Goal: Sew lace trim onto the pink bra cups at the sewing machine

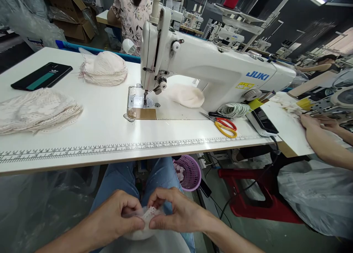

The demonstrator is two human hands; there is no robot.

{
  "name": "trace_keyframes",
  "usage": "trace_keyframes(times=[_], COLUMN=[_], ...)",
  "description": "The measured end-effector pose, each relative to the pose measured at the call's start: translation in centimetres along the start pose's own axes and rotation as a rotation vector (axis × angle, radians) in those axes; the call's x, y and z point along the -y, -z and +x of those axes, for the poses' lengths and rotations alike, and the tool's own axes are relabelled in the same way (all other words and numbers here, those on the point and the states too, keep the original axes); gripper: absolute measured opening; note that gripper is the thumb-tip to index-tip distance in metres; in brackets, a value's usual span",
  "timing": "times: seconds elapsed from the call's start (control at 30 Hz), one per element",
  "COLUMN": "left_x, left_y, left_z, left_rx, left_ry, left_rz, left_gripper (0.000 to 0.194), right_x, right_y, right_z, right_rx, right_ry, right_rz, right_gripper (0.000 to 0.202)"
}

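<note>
Low over my lap, my left hand (125, 215) pinches the left side of a white lace-edged fabric piece (140, 234). My right hand (175, 212) grips the same piece from the right, its thumb on the lacy rim. The piece looks rounded and soft, and its underside is partly hidden. Above on the table stands a white JUKI sewing machine (215, 58), its needle over the metal plate. A pale cream fabric piece (190, 96) lies on the machine bed. Stacks of white lacy pieces sit to the left, one nearer (38, 109) and one farther (104, 68).
A black phone (41, 76) lies at the table's left. Yellow-and-red-handled scissors (224, 127) and coiled cord (234, 110) rest right of the needle. The table edge carries a printed ruler (116, 148). Below are a purple basket (190, 174) and red stool (234, 179). Co-worker's arms (322, 135) reach in at right.
</note>
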State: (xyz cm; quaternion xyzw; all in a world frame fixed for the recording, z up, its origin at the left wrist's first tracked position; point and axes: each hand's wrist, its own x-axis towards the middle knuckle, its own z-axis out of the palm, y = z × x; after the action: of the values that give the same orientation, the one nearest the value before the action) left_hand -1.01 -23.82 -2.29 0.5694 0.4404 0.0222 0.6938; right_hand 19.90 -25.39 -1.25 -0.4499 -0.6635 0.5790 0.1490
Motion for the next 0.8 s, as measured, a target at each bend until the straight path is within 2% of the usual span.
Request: trace_keyframes(times=[0.1,0.23,0.5,0.8], left_x=[0.1,0.2,0.4,0.6], left_y=[0.0,0.1,0.1,0.3], left_z=[-0.1,-0.1,-0.1,-0.4], left_rx=[-0.033,-0.029,-0.026,0.006], left_ry=[0.009,0.012,0.011,0.041], left_rz=[0.059,0.061,0.091,0.008], left_gripper=[0.018,0.02,0.026,0.025], right_x=[-0.3,-0.6,-1.0,-1.3], right_y=[-0.4,-0.8,-1.1,-1.2], right_z=[0.2,0.5,0.7,1.0], right_rx=[0.002,0.004,-0.014,-0.035], right_ry=[-0.013,0.012,0.016,0.059], right_rz=[-0.081,-0.112,-0.065,0.055], right_gripper=[0.032,0.024,0.016,0.015])
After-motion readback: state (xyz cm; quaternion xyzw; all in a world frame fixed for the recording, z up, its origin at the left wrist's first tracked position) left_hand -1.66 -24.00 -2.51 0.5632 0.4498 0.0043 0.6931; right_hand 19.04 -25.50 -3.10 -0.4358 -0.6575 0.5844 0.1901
